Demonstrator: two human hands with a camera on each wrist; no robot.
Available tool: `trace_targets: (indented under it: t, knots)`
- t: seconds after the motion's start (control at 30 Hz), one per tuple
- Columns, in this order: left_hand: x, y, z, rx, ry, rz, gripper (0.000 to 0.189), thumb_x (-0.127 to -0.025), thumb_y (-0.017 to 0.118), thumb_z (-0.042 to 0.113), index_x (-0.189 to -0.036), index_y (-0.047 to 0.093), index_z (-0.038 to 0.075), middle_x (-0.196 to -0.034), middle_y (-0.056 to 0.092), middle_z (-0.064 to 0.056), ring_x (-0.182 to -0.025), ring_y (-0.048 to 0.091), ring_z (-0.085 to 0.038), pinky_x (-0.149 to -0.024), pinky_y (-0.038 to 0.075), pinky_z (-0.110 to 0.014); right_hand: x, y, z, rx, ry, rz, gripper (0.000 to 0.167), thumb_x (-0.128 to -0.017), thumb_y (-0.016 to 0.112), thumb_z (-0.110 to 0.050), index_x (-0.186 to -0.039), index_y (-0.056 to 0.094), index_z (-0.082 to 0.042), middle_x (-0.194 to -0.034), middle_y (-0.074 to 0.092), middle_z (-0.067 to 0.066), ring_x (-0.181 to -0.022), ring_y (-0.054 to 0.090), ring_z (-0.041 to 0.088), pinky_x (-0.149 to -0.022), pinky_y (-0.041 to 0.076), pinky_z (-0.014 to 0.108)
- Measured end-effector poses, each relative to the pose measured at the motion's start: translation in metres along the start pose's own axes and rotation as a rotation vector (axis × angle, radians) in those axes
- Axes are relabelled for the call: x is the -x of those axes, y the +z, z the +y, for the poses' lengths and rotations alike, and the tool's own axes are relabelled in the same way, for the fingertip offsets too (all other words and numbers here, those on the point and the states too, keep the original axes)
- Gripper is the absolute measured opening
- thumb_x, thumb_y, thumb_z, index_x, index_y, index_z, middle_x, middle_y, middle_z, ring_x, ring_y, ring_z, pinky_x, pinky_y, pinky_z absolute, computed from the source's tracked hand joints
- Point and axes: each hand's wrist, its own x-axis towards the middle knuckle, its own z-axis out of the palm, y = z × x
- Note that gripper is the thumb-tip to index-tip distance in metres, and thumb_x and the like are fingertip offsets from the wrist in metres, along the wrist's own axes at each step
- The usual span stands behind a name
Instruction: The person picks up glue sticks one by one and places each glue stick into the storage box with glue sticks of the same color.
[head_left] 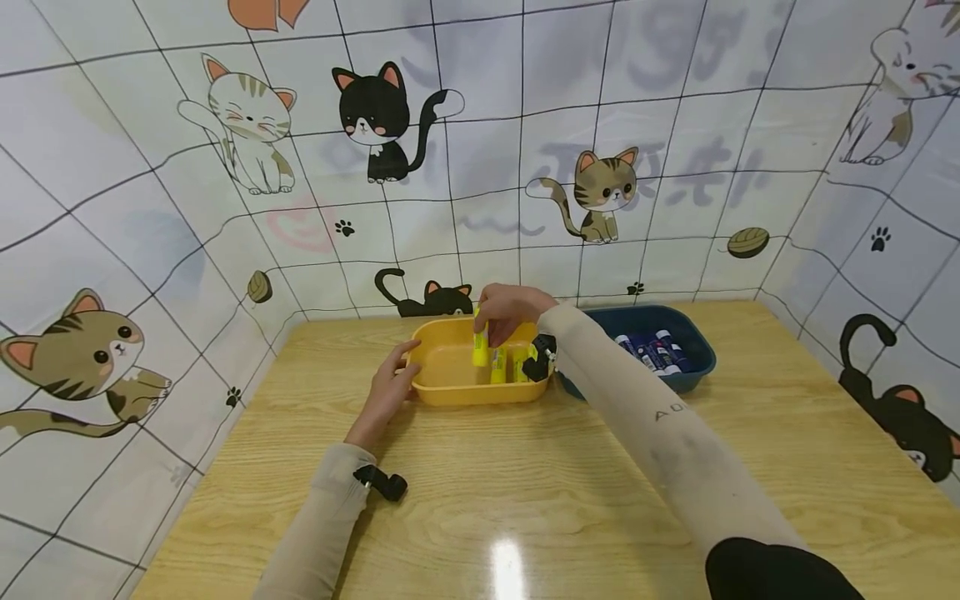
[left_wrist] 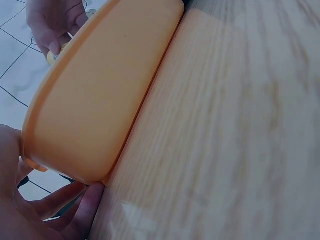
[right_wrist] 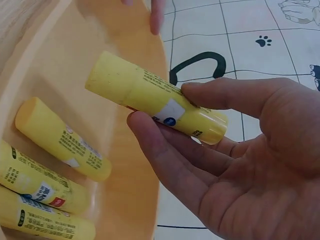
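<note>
Between the thumb and fingers of my right hand (head_left: 516, 307) is a yellow glue stick (right_wrist: 155, 97), which it pinches above the yellow plastic bin (head_left: 468, 395). The held stick tilts in the right wrist view, and a white label patch shows on its side. Several more yellow glue sticks (right_wrist: 62, 139) lie side by side in the bin's right part. At the bin's left end, my left hand (head_left: 388, 385) grips the wall, with fingers at the rim and others against the outside near the table, as the left wrist view shows.
A dark blue bin (head_left: 701, 367) stands right of the yellow one, partly behind my right forearm, and holds several white-and-blue tubes (head_left: 656, 357). Both bins rest on a wooden table (head_left: 450, 492). Behind it hangs a white grid-lined covering (head_left: 487, 150) printed with cats.
</note>
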Motion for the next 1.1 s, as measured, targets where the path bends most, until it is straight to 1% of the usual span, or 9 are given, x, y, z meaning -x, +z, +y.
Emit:
trace_targets:
  t: [0.07,0.13,0.23,0.4,0.6,0.77,0.93,1.1]
  knots:
    - [0.0,0.0,0.001,-0.001,0.0,0.001,0.048,-0.106,0.052,0.024,-0.153,0.049,0.028,-0.139,0.052,-0.022,-0.105,0.064,-0.031,-0.078,0.063,-0.033,-0.001,0.003,0.002,0.017,0.003,-0.018,0.02,-0.099,0.065,-0.013,-0.108,0.063,0.005,-0.107,0.075,0.026,-0.104,0.072,0.044,-0.096,0.06,0.048]
    - [0.001,0.001,0.001,-0.004,0.0,0.004,0.047,-0.105,0.052,0.024,-0.152,0.05,0.029,-0.139,0.053,-0.021,-0.102,0.064,-0.029,-0.076,0.063,-0.032,-0.003,0.004,0.004,0.027,0.019,-0.036,0.023,-0.099,0.065,-0.013,-0.109,0.069,0.007,-0.108,0.075,0.027,-0.106,0.072,0.043,-0.1,0.058,0.051]
    - [0.001,0.002,0.001,-0.002,0.001,0.01,0.047,-0.105,0.052,0.023,-0.152,0.05,0.03,-0.137,0.054,-0.021,-0.101,0.065,-0.027,-0.075,0.063,-0.03,-0.006,0.007,0.008,0.033,0.051,-0.057,0.026,-0.1,0.064,-0.015,-0.113,0.071,0.007,-0.111,0.074,0.028,-0.109,0.071,0.043,-0.103,0.056,0.052]
    - [0.001,0.001,0.002,0.003,0.003,0.011,0.048,-0.105,0.052,0.023,-0.152,0.049,0.029,-0.137,0.054,-0.02,-0.102,0.065,-0.027,-0.074,0.062,-0.028,-0.011,0.01,0.014,0.048,0.092,-0.074,0.028,-0.101,0.064,-0.016,-0.116,0.073,0.006,-0.115,0.074,0.029,-0.112,0.071,0.042,-0.103,0.057,0.049]
    - [0.002,0.002,0.003,-0.014,0.008,0.015,0.047,-0.105,0.052,0.024,-0.152,0.05,0.028,-0.139,0.052,-0.021,-0.104,0.064,-0.029,-0.074,0.063,-0.029,-0.016,0.013,0.018,0.073,0.102,-0.069,0.028,-0.1,0.066,-0.018,-0.116,0.071,0.004,-0.114,0.075,0.026,-0.106,0.074,0.037,-0.1,0.059,0.046]
    - [0.002,0.0,0.004,-0.018,0.014,0.018,0.048,-0.105,0.052,0.023,-0.153,0.049,0.026,-0.141,0.05,-0.023,-0.107,0.064,-0.032,-0.076,0.063,-0.031,-0.02,0.016,0.02,0.096,0.093,-0.027,0.029,-0.1,0.067,-0.02,-0.119,0.067,0.002,-0.114,0.074,0.024,-0.105,0.074,0.036,-0.097,0.06,0.044]
    - [0.002,0.001,0.002,-0.022,0.008,0.022,0.048,-0.105,0.052,0.021,-0.153,0.049,0.026,-0.14,0.051,-0.023,-0.107,0.064,-0.032,-0.075,0.064,-0.032,-0.023,0.019,0.026,0.145,0.081,0.017,0.03,-0.101,0.065,-0.021,-0.123,0.063,0.0,-0.111,0.075,0.022,-0.103,0.074,0.035,-0.096,0.061,0.043]
    - [0.002,0.001,0.001,-0.017,0.018,0.015,0.048,-0.106,0.052,0.022,-0.153,0.049,0.027,-0.139,0.05,-0.023,-0.106,0.065,-0.032,-0.076,0.064,-0.032,-0.029,0.019,0.036,0.185,0.082,0.053,0.026,-0.101,0.064,-0.022,-0.118,0.066,-0.002,-0.101,0.075,0.016,-0.088,0.075,0.028,-0.091,0.062,0.04]
